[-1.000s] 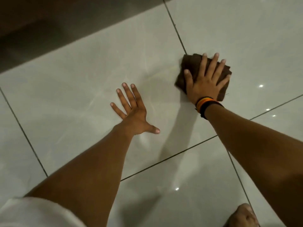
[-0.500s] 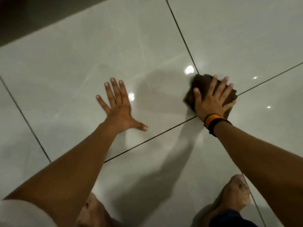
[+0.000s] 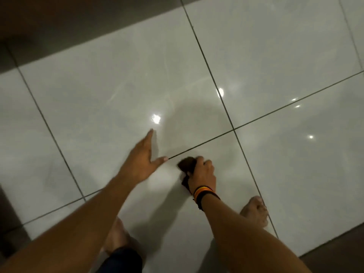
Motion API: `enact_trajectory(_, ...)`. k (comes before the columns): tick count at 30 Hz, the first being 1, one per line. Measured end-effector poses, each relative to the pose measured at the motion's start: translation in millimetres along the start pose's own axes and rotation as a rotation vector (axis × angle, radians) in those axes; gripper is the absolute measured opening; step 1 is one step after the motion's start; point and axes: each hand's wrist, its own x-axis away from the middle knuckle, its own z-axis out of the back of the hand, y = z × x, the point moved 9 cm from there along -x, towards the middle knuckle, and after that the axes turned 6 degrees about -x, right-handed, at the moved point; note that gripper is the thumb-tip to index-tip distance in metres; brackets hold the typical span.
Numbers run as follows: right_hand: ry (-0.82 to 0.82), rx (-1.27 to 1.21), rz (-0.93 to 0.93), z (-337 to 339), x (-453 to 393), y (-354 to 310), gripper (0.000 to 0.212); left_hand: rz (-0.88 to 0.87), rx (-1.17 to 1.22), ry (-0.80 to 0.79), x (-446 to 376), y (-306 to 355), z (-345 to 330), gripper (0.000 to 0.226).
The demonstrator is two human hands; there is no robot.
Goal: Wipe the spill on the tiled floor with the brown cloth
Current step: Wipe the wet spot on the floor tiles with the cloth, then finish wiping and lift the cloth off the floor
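The brown cloth (image 3: 187, 165) is bunched up on the glossy pale tiled floor (image 3: 118, 91), just below a dark grout line. My right hand (image 3: 202, 173), with orange and black bands at the wrist, is closed around it, so only the cloth's left edge shows. My left hand (image 3: 142, 157) hovers just to the left, fingers together and pointing away, thumb spread toward the cloth, holding nothing. Faint streaks show on the tile beyond the hands; I cannot make out a distinct spill.
My bare feet stand on the tile near the bottom, the left foot (image 3: 116, 237) and the right foot (image 3: 256, 211). A dark shaded band (image 3: 78, 22) runs along the far left. Darker flooring (image 3: 334, 251) begins at the bottom right. Ceiling lights reflect in the tiles.
My right hand drew the cloth back toward my feet and gathered it from flat under the palm into a bunched grip. My left hand lifted off the floor. The view rose higher.
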Motion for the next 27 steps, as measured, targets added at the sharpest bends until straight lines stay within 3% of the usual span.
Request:
enact_trajectory(4, -0.09, -0.626, -0.404, 27.0, 56.3, 30.6, 0.06, 0.294, 0.394, -0.198, 72.5, 5.1, -31.4, 0.077)
enact_trajectory(7, -0.175, -0.979, -0.43, 59.8, 95.3, 9.2, 0.043, 0.362, 0.477, -0.347, 113.2, 26.8, -30.8, 0.073)
enact_trajectory(10, -0.256, -1.093, -0.349, 106.4, 135.4, -28.2, 0.032, 0.284, 0.613, -0.348, 146.8, 65.8, -1.2, 0.059)
enact_trajectory(15, -0.361, -1.116, -0.229, 172.3, 197.0, -95.6, 0.037, 0.233, 0.715, -0.021, 190.8, 112.1, 87.2, 0.041)
enact_trajectory(21, -0.375, -0.899, 0.024, 226.6, 296.3, -187.9, 0.028, 0.249, 0.874, 0.35, 293.3, 137.6, 196.2, 0.032)
enact_trajectory(27, -0.472, -0.766, 0.195, 210.4, 418.4, -286.5, 0.023, 0.303, 1.035, 0.635, 421.7, 78.8, 260.9, 0.027)
